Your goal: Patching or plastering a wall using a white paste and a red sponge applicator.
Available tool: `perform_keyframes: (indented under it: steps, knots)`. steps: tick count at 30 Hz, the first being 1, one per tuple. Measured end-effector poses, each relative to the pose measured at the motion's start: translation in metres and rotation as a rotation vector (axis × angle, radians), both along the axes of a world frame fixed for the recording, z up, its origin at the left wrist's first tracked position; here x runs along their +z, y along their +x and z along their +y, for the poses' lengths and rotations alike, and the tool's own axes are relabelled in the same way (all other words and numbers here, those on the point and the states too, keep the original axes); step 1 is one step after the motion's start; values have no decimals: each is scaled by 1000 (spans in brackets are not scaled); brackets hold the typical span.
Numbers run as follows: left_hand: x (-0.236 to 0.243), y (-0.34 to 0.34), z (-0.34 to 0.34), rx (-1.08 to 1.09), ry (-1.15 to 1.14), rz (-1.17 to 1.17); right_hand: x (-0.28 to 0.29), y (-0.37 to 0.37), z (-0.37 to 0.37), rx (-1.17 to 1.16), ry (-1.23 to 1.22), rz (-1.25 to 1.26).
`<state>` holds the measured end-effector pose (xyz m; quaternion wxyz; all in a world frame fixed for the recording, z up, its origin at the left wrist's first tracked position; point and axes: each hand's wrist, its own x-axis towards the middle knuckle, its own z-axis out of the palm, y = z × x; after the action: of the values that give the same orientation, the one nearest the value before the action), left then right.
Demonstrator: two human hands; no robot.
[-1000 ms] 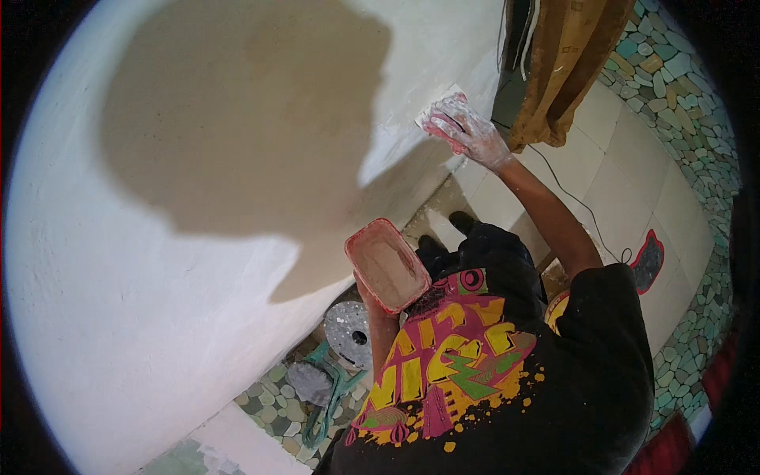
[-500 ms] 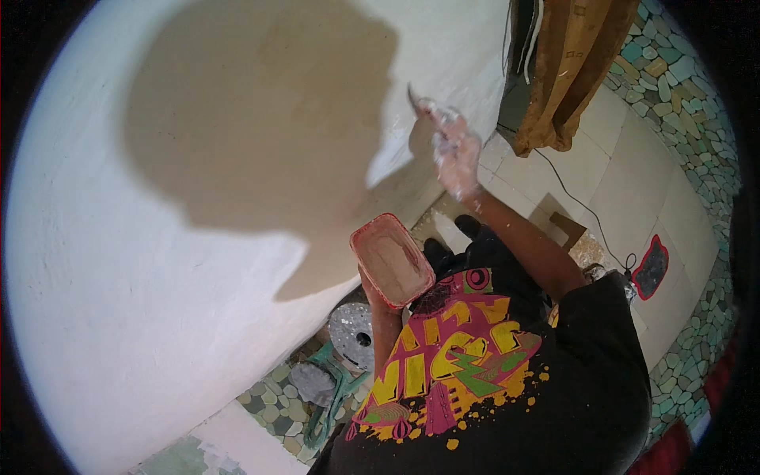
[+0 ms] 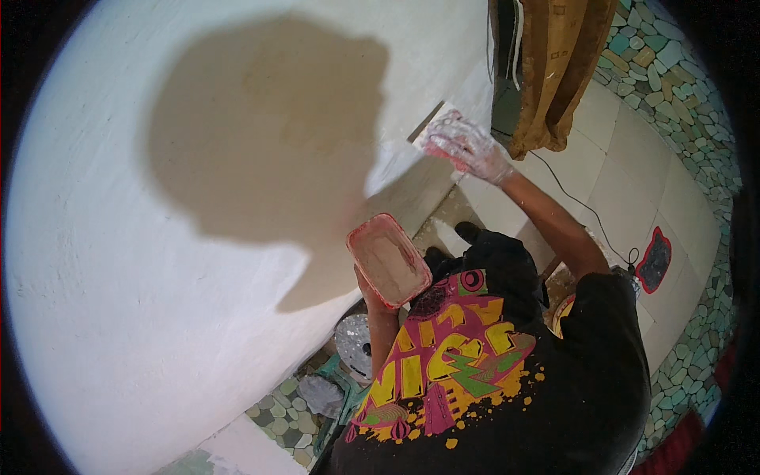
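Note:
My left hand [image 3: 369,291] grips a red rectangular tub [image 3: 351,247] from beneath and beside it, with most of the fingers hidden. Pale, wet-looking putty [image 3: 388,257] lies inside the tub and smears its rim. Out to the right, my right hand [image 3: 473,150], coated in white putty, is closed around a putty knife [image 3: 432,123]. The knife's broad, flat blade points up and left toward the white wall [image 3: 206,317], and a bit of red shows under my fingers. Whether the blade touches the wall, I cannot tell.
A brown curtain [image 3: 550,87] hangs at the upper right. A thin cable [image 3: 582,204] crosses the pale floor tiles near a dark, red-edged mat [image 3: 654,261]. Below the tub are a round, spattered grey disc [image 3: 354,344] and a grey lump [image 3: 321,394].
My right hand has moved down and slightly right and turned, so the knife's blade now shows its flat face instead of its edge. The tub has stayed nearly in place.

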<state>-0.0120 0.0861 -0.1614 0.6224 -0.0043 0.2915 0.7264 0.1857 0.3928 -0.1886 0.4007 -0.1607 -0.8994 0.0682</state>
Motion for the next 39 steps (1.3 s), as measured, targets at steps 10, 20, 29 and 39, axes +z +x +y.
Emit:
perform_keyframes:
  steps: [10, 20, 29, 39]
  knots:
    - [-23, -18, 4, 124, -139, -58, -57, -41, 63, -60, 181, -42]
    - [-19, -23, 8, 107, -115, 19, -38, -29, 13, -152, -730, 305]
    - [-18, -27, -12, 48, -40, -28, -9, -80, -33, -14, -1003, 756]
    - [1, -19, -4, 93, -95, -98, 8, -50, -38, -15, -362, 262]
